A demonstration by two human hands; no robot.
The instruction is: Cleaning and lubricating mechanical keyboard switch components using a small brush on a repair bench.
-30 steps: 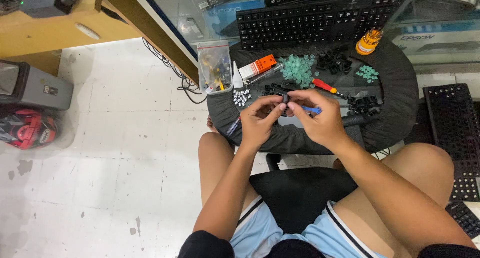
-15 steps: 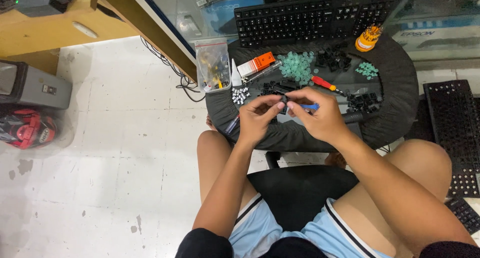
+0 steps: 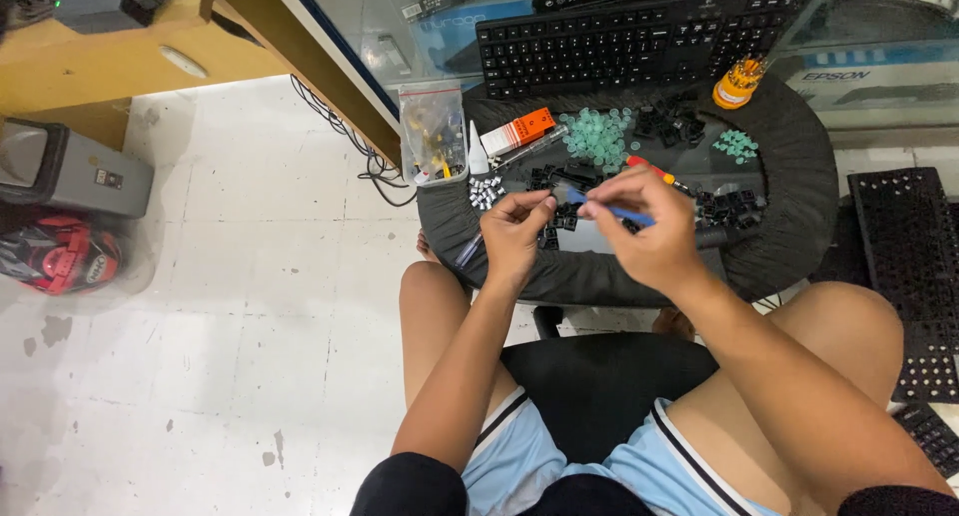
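Note:
My left hand (image 3: 514, 238) pinches a small black keyboard part at its fingertips, over the near side of a round black padded surface (image 3: 799, 216). My right hand (image 3: 651, 231) holds a thin blue-handled tool (image 3: 611, 209), its tip pointing left towards that part. A small gap separates the two hands. Beneath them lie loose black key switches (image 3: 724, 208) and a cluster of small white pieces (image 3: 486, 189). I am seated with my knees against the surface.
A black keyboard (image 3: 639, 41) sits at the back. In front of it are green piece piles (image 3: 597, 136), an orange box (image 3: 517, 131), a red screwdriver (image 3: 654, 173), an orange bit holder (image 3: 739, 81) and a clear container (image 3: 432, 131). A bare keyboard frame (image 3: 904, 266) lies right; a red helmet (image 3: 60, 256) left.
My hands, joined over the part before, have drawn slightly apart. The right hand has shifted right with the blue tool.

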